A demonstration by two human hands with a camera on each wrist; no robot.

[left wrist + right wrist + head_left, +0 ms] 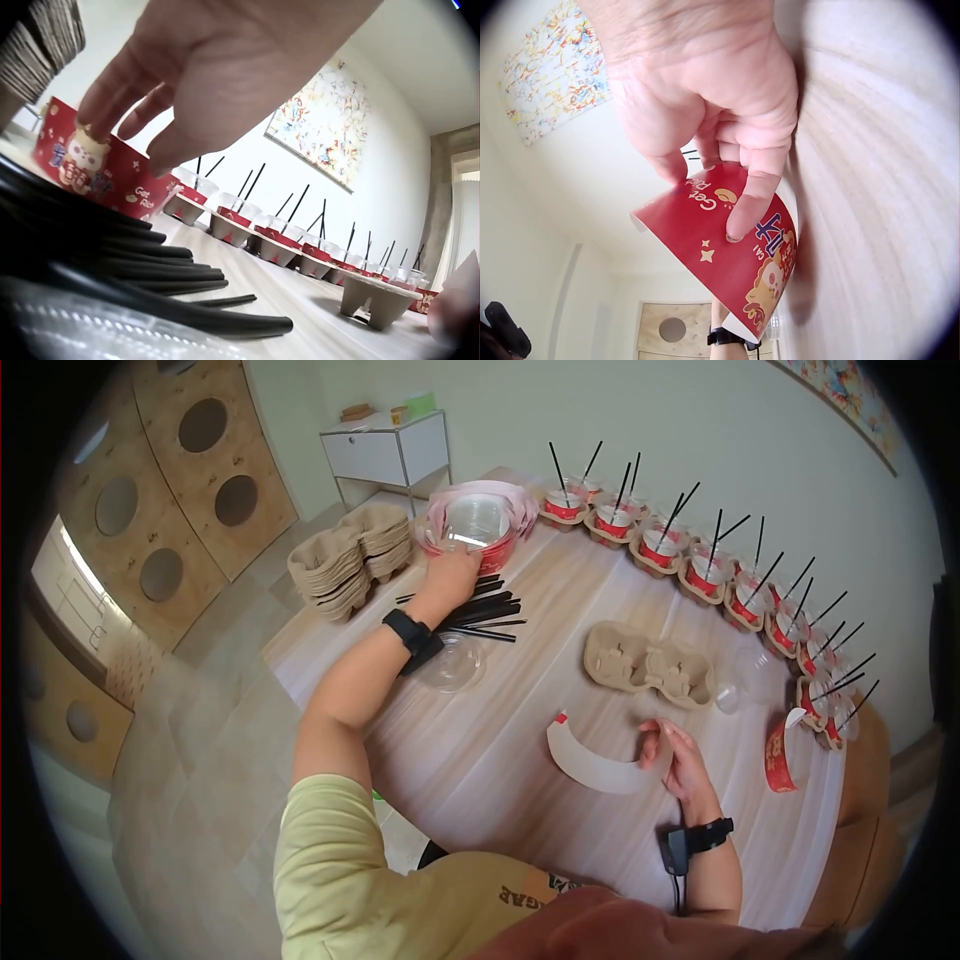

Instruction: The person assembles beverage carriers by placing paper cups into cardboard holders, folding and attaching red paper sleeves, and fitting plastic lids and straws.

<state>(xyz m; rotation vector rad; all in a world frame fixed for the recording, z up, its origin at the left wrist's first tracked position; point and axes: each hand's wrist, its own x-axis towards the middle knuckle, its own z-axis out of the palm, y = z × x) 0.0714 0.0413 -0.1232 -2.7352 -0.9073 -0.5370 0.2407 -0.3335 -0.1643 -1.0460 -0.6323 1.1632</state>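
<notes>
My left hand (pixel 455 575) reaches over the front of a ring of red printed paper sleeves (pixel 518 520), its fingers at the red surface. In the left wrist view, these fingers (pixel 112 97) lie spread against the sleeve's cartoon print. Below that hand are a loose pile of black straws (pixel 485 610) and a clear plastic cup or lid (pixel 452 663). Low over the table, my right hand (pixel 683 760) pinches one end of a curved paper cup sleeve (pixel 595 762). The sleeve's pale side faces the head camera; its red printed side shows in the right wrist view.
A stack of cardboard cup carriers (pixel 350 560) stands at the far left. One carrier (pixel 645 665) lies mid-table beside clear plastic pieces (pixel 735 690). Filled carriers with red-sleeved cups (pixel 660 545) and straws line the far and right edge. Another red sleeve (pixel 778 758) sits at right.
</notes>
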